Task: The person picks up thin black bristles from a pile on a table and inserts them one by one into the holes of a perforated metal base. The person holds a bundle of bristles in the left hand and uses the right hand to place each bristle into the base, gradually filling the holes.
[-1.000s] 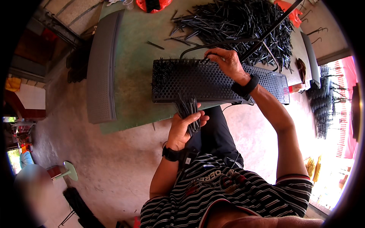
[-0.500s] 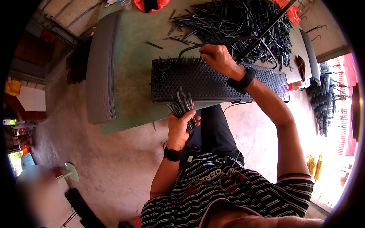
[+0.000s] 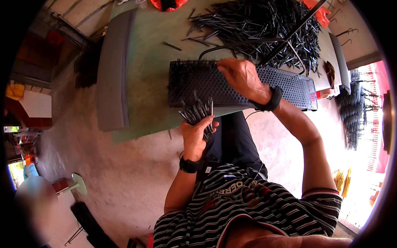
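My left hand [image 3: 193, 139] is closed around a bundle of thin black strips [image 3: 198, 110], their ends fanning out just off the near edge of a black perforated panel [image 3: 285, 86]. Over the middle of that panel is my right hand [image 3: 243, 78], its fingers curled and pressed together. Whatever the right fingers pinch is hidden. Short black strips [image 3: 187, 73] stick up from the holes at the panel's left end and along part of its far edge. The right portion shows bare holes.
Beyond the panel, a large heap of black strips [image 3: 264, 29] covers the green table [image 3: 153, 82]. A black bent-rod frame [image 3: 248, 41] rises over the panel's far side. Grey perforated sheets [image 3: 113, 74] are stacked on the left. Another person [image 3: 37, 211] is at the lower left.
My right hand has drawn back toward me from the panel's far edge to over its middle. The left hand keeps its bundle in nearly the same place. The whole view has shifted slightly.
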`<act>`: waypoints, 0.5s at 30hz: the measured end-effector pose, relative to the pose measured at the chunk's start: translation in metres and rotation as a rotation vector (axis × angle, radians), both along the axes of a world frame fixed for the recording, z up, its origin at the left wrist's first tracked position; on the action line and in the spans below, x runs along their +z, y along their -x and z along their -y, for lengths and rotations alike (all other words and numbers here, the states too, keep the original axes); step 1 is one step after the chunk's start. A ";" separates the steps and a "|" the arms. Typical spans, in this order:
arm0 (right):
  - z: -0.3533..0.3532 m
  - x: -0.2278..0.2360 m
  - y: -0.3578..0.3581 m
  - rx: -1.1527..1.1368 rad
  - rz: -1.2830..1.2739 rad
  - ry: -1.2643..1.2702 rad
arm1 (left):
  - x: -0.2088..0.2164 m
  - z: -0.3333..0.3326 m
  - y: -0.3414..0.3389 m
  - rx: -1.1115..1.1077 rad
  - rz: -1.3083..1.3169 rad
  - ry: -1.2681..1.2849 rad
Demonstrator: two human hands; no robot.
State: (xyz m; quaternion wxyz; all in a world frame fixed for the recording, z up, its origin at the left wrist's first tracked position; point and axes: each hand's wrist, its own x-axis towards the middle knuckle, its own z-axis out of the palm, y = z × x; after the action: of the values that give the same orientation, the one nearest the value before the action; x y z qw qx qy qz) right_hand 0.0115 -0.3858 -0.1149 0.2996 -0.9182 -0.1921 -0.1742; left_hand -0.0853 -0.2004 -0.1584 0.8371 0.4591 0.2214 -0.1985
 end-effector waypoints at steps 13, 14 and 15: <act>-0.037 0.003 0.011 -0.040 -0.806 -0.865 | -0.006 -0.003 0.007 -0.082 0.074 -0.087; -0.038 0.004 0.010 -0.052 -0.764 -0.976 | -0.008 -0.005 0.007 -0.072 0.080 -0.087; -0.033 0.002 0.006 -0.020 -0.716 -0.965 | -0.010 -0.006 0.007 -0.062 0.086 -0.088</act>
State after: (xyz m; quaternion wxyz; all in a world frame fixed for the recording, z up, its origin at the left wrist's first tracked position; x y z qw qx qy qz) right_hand 0.0059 -0.3528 -0.1129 0.7270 -0.6818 0.0303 0.0756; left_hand -0.0926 -0.1944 -0.1679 0.8185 0.5101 0.1792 -0.1944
